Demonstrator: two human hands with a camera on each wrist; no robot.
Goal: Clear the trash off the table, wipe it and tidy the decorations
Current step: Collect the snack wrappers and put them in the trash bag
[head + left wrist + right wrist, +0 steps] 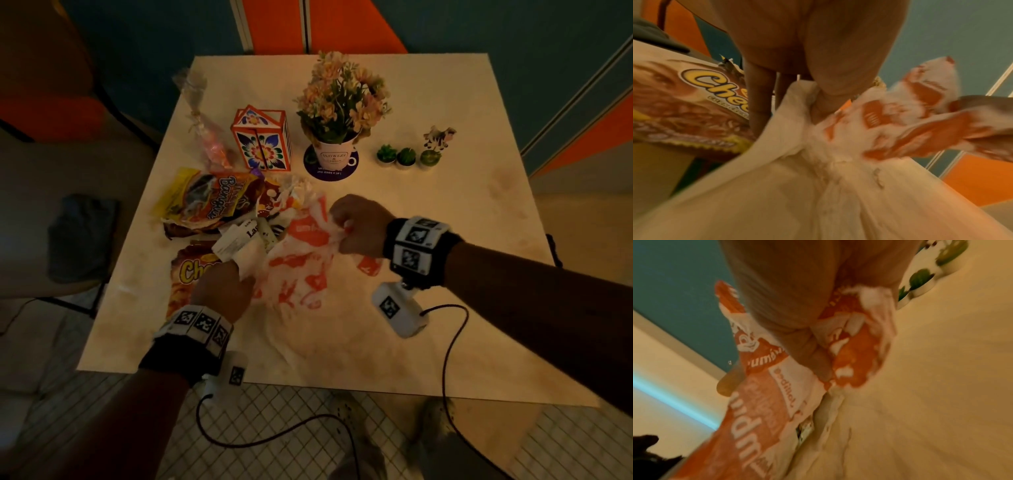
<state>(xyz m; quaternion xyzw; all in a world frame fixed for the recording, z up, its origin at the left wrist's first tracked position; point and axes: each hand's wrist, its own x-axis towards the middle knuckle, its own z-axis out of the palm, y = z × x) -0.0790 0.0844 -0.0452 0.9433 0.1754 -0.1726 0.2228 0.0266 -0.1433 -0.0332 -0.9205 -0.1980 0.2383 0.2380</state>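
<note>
Wrappers (205,202) left on table (445,308); bag (301,267) centre; flowerpot (334,154), box (262,140) behind.

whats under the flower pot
The flower pot stands on a round dark purple coaster with white print; the pot covers the coaster's middle.

White plastic bag (301,270) with orange print, crumpled at table (445,102) centre, its edges gripped at 3 o'clock by the right hand (359,224) and at 8 o'clock by the left hand (222,291). Trash heaped at its 10 o'clock: yellow-brown snack wrapper (209,200), Chee-branded chip bag (191,274) flat at the 8 o'clock edge, white paper slip (233,241), clear cellophane bag (202,120) lying at 11. Decorations upright at 12–1: floral box (262,138), flower pot (337,150) on a round coaster (318,171), three small green plants (406,157) in a row.
</note>
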